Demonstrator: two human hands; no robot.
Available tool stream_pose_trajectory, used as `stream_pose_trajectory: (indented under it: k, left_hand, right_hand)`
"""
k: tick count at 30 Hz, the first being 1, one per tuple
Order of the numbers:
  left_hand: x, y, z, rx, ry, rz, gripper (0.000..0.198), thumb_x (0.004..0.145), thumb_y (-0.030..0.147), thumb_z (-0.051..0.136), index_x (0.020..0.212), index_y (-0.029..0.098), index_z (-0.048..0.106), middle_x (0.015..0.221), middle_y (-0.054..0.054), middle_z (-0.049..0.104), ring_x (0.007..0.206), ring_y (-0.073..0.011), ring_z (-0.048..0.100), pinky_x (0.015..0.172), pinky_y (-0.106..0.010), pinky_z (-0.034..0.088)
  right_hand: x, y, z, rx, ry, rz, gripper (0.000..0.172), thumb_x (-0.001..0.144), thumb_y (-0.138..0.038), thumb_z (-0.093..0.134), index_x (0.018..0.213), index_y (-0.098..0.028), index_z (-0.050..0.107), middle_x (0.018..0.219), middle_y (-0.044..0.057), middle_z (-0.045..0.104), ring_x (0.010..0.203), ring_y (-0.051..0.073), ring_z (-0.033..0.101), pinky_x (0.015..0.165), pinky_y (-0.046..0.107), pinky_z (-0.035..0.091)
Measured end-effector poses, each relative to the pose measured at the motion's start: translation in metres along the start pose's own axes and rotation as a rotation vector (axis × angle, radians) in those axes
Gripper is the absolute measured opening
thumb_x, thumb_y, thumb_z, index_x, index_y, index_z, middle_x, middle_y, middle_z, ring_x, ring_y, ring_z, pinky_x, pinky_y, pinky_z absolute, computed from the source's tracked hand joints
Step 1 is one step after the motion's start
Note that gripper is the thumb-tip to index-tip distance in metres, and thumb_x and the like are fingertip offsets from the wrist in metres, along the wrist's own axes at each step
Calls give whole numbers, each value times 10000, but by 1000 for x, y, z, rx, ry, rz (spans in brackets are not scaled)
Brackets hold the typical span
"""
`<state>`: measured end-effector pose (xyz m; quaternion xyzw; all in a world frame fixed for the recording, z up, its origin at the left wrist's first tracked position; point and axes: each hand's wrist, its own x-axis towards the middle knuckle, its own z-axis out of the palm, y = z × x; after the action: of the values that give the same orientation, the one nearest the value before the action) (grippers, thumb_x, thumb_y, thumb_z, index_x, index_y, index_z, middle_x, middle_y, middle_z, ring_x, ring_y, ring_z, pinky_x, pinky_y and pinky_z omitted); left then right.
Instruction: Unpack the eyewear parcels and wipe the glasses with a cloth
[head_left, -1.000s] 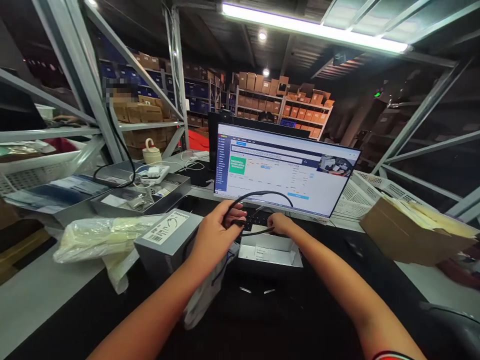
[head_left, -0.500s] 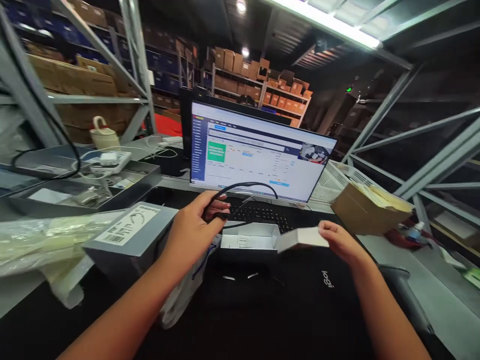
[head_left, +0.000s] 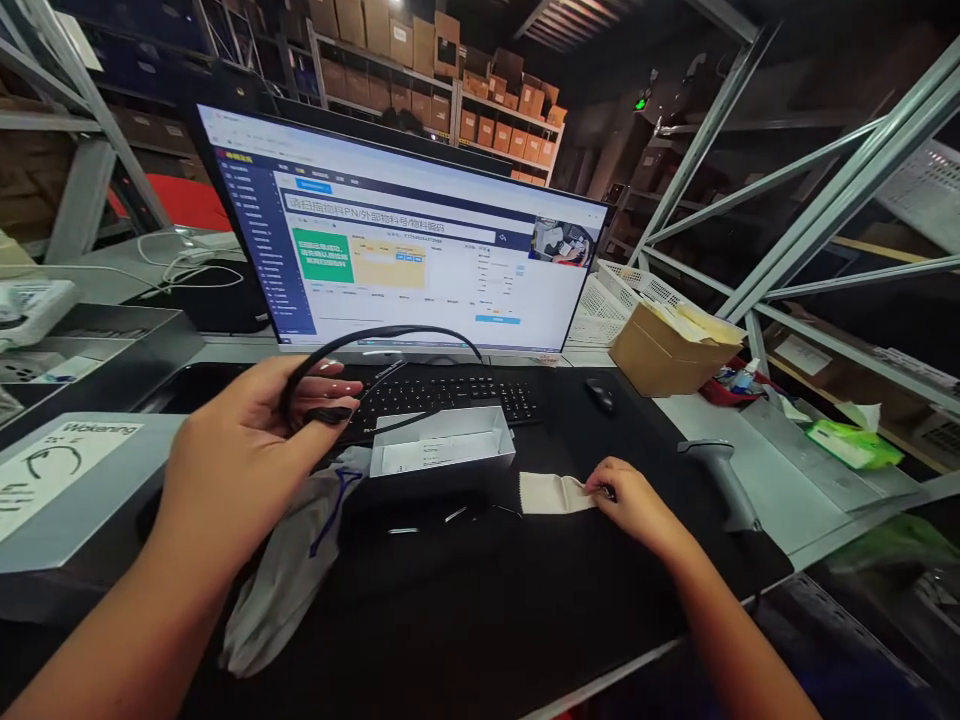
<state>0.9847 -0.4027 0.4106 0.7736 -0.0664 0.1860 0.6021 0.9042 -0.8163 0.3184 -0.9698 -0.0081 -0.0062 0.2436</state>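
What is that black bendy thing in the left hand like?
The black band is thin, smooth and looks rubbery. It curves in a wide arch from the left hand out above the keyboard, in front of the monitor. The hand's thumb and fingers grip its thicker end, and a thinner strand runs out below the arch.

The grey box (head_left: 67,500) at lower left is cut by the frame's left edge. Print on the monitor (head_left: 390,240) and on the slip in the small open box (head_left: 442,452) is too small to read. The fingers (head_left: 330,390) of the left hand (head_left: 240,450) hide part of the black cable (head_left: 390,332)
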Motion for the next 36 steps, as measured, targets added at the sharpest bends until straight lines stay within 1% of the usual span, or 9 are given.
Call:
stream_pose_trajectory:
  k: [3, 7, 11, 16, 21, 25, 28, 32, 36]
  left_hand:
    - [-1, 0, 0, 35, 1, 0, 413, 711, 370, 734, 1102, 250, 679, 1001, -29, 747, 972, -278, 712, 1015, -512, 533]
    - [-1, 0, 1, 57, -5, 13, 407, 715, 369, 730, 1104, 255, 684, 998, -17, 748, 964, -266, 717, 1021, -496, 533]
    - [-1, -3, 1, 78, -5, 13, 403, 714, 358, 731, 1103, 260, 687, 975, -5, 752, 949, -251, 718, 985, -461, 549]
    - [-1, -4, -1, 151, -1, 69, 377, 748, 333, 708, 1122, 286, 686, 984, 10, 755, 931, -242, 722, 963, -449, 544]
    - [-1, -5, 1, 138, -22, 78, 370, 763, 322, 703, 1131, 284, 685, 993, 18, 750, 936, -229, 720, 944, -410, 549]
    - [-3, -7, 0, 134, -17, 85, 372, 760, 323, 723, 1129, 291, 695, 1006, 26, 749, 941, -224, 716, 976, -410, 537]
    - [-4, -6, -1, 150, -25, 74, 388, 754, 352, 724, 1134, 280, 698, 1012, 16, 754, 944, -232, 717, 973, -410, 543]
    - [-7, -3, -1, 199, -48, 94, 370, 759, 354, 709, 1125, 303, 702, 1014, 43, 756, 922, -216, 720, 926, -359, 563]
    - [-9, -1, -1, 248, -19, 127, 330, 765, 323, 705, 1094, 307, 715, 983, 53, 764, 923, -219, 729, 911, -354, 556]
  right_hand:
    - [-1, -14, 5, -30, -24, -74, 215, 782, -162, 658, 963, -243, 741, 1082, 62, 668, 1046, 253, 599, 972, 421, 424]
    - [12, -23, 20, -116, 46, -140, 453, 843, -268, 699, 1289, -237, 624, 1190, 92, 670, 1108, 273, 589, 959, 435, 443]
    - [23, -27, 27, -153, 79, -185, 122, 877, -188, 637, 932, -234, 736, 907, 52, 712, 890, 228, 617, 814, 363, 473]
    - [1, -42, 22, -259, 210, -275, 253, 959, -172, 485, 956, -236, 729, 1028, 108, 699, 1005, 277, 576, 902, 443, 417]
    - [-22, -41, 26, -331, -50, -336, 118, 929, -265, 611, 967, -237, 719, 999, 88, 728, 947, 279, 637, 844, 435, 446]
    - [-12, -34, 25, -197, 35, -210, 243, 983, -212, 492, 1124, -219, 689, 1080, 106, 707, 1019, 263, 633, 912, 437, 460]
    - [8, -33, 24, -164, -23, -240, 292, 926, -176, 583, 1190, -253, 682, 1166, 84, 666, 1079, 242, 606, 955, 402, 472]
    - [31, -36, 28, -122, -142, -296, 191, 787, -184, 771, 961, -259, 749, 1127, 45, 673, 1051, 221, 618, 926, 340, 491]
    - [38, -44, 23, -93, -164, -313, 97, 811, -255, 753, 740, -221, 698, 943, 38, 684, 931, 201, 632, 813, 296, 499]
